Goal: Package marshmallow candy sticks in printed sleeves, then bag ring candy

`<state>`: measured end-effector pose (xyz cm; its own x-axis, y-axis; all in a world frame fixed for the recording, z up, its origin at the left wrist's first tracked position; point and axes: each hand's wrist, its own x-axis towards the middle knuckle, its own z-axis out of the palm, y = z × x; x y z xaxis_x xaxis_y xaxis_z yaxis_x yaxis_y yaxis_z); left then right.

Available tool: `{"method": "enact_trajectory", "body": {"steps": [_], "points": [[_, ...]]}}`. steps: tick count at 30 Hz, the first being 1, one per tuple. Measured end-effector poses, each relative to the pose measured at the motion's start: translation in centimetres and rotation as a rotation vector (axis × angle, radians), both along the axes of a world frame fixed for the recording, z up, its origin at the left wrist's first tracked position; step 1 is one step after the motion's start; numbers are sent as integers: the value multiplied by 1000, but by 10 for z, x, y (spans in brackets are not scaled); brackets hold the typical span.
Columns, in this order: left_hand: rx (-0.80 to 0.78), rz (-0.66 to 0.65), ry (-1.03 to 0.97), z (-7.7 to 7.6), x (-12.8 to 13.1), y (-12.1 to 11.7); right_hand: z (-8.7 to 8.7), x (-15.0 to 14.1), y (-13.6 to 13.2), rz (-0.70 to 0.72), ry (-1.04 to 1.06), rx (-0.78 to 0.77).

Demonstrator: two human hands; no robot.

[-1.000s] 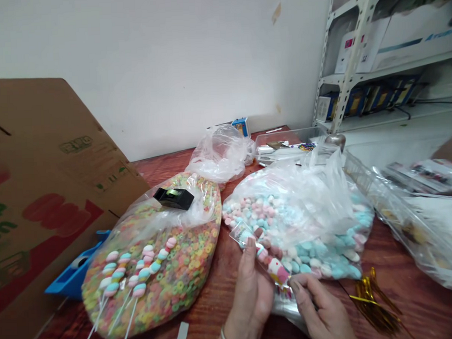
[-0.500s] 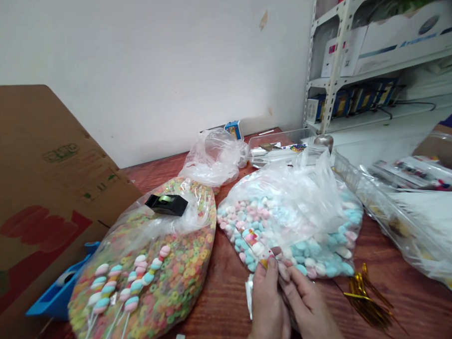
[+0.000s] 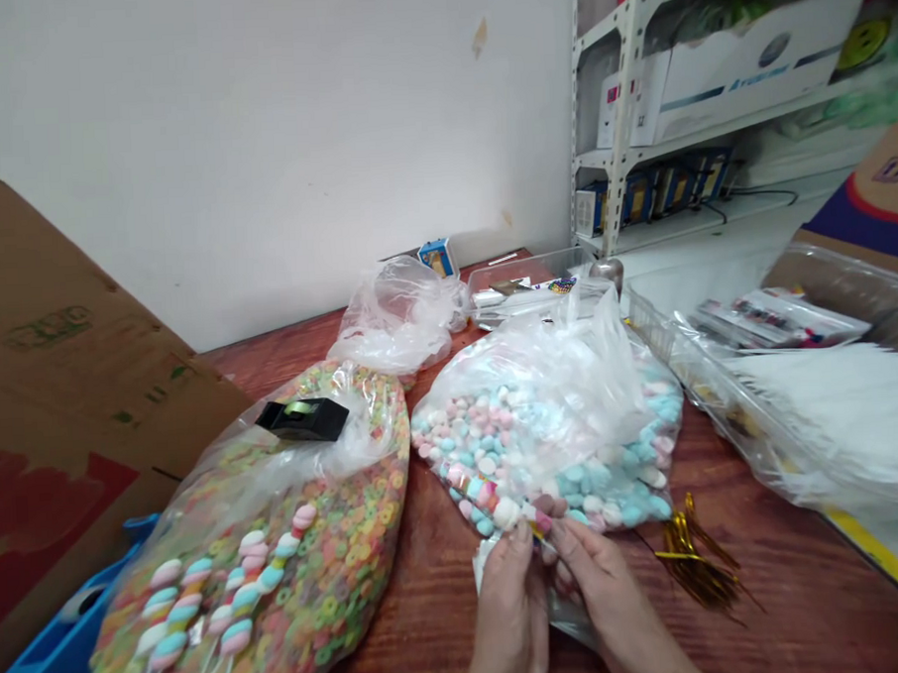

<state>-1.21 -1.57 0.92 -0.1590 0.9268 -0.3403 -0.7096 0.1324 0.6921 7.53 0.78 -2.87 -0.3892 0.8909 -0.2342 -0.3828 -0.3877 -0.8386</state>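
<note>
My left hand (image 3: 507, 592) and my right hand (image 3: 601, 583) meet over the front edge of a clear bag of pink, white and blue marshmallows (image 3: 490, 424). Between them they pinch a candy skewer (image 3: 507, 513) of marshmallows and coloured rings, which points away and left. A bit of gold shows by the fingertips, too small to name surely. Clear plastic film (image 3: 572, 614) hangs under my right hand. To the right lies a bundle of gold twist ties (image 3: 697, 559). More marshmallow skewers (image 3: 241, 599) rest on a bag of coloured cereal rings (image 3: 354, 539) at the left.
A black tape dispenser (image 3: 304, 420) sits on the cereal bag. At left stand a cardboard box (image 3: 65, 393) and a blue tape dispenser (image 3: 57, 641). Clear trays (image 3: 759, 452) with white sleeves line the right. Behind are a crumpled plastic bag (image 3: 396, 319) and a metal shelf (image 3: 616, 161).
The view has swung to the right, so things appear further left. Both hands stay at the skewer's lower end; their fingers have shifted slightly, and the right fingers are spread a little more.
</note>
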Motion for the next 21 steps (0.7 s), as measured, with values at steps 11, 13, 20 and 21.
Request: {"method": "enact_trajectory", "body": {"steps": [11, 13, 20, 21], "points": [[12, 60, 71, -1, 2, 3, -12, 4, -14, 46, 150, -145], [-8, 74, 65, -1, 5, 4, -13, 3, -17, 35, 110, -154], [-96, 179, 252, -12, 16, -1, -5, -3, -25, -79, 26, -156], [-93, 174, 265, -13, 16, -1, -5, -1, -24, -94, -16, -128]]}}
